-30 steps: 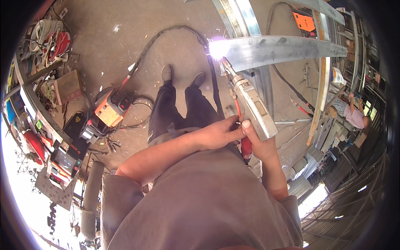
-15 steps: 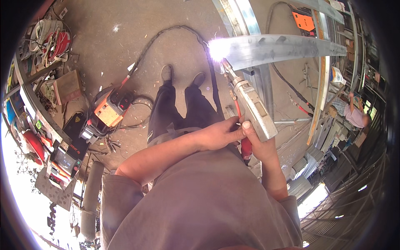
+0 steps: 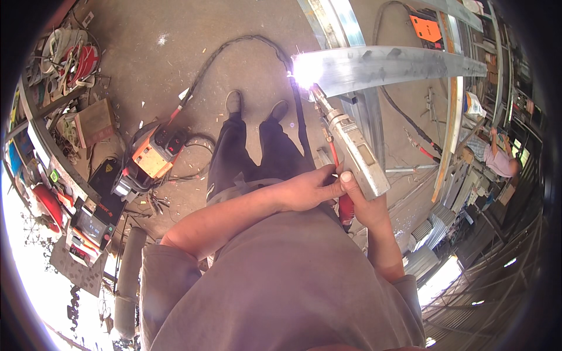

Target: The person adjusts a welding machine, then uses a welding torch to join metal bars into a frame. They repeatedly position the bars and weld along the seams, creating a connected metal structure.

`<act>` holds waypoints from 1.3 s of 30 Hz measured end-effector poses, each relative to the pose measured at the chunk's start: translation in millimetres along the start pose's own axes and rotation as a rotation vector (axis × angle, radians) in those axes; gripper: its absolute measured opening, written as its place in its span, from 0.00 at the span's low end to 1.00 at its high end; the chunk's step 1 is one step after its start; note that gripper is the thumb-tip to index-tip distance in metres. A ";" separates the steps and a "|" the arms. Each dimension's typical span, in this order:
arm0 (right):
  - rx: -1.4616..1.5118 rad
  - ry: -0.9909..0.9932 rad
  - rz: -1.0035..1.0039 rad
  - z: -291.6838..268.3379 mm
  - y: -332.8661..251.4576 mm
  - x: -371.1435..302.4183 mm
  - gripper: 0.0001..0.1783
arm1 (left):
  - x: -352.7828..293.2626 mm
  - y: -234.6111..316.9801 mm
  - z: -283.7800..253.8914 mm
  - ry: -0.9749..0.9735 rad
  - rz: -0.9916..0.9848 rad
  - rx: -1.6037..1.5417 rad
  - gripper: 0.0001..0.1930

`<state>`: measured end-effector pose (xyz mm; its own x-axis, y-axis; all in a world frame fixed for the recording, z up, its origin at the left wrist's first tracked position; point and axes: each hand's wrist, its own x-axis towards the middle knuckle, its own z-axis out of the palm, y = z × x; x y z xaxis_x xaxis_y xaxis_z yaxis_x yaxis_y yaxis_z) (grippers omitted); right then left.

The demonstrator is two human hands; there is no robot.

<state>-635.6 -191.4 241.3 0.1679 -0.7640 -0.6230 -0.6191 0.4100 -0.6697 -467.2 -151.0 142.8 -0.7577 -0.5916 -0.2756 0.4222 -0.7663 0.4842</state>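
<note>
A grey metal welding gun [image 3: 358, 146] slants up and away from my body, its nozzle near the left end of a long, flat silver metal bar [image 3: 398, 63]. A white-violet glare [image 3: 307, 70] with small sparks covers that end and hides where nozzle and bar meet. My right hand [image 3: 369, 209] is closed around the gun's near end, thumb along its left side. From the left, my left hand [image 3: 319, 188] reaches across and closes at the gun's rear beside a red grip [image 3: 346, 208]; its fingertips are partly hidden.
A black cable [image 3: 249, 38] arches over the floor near my shoes [image 3: 234, 102]. An orange-and-black machine [image 3: 157, 151] stands left, an orange case [image 3: 426, 29] far right. Upright metal beams [image 3: 453, 117] stand right; a person [image 3: 499, 159] is beyond them. Clutter fills the left shelves.
Hands and gun hold almost the same place. The glare stays at the bar's left end, its sparks spreading slightly differently. The bar sits a touch higher in view.
</note>
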 end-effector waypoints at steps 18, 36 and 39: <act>0.002 -0.034 0.082 -2.5 3.8 -8.2 0.35 | -1.1 -2.4 1.0 0.008 -0.052 0.083 0.51; 0.001 0.057 -0.035 3.0 9.6 -15.1 0.15 | -1.3 -7.4 4.5 -0.020 -0.045 0.078 0.53; -0.001 0.065 -0.027 3.2 8.9 -16.8 0.15 | -1.5 -8.2 5.0 -0.026 -0.052 0.074 0.53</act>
<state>-641.4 -173.4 244.6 0.1341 -0.8054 -0.5774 -0.6161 0.3886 -0.6851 -472.0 -142.6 143.5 -0.7906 -0.5441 -0.2810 0.3450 -0.7748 0.5298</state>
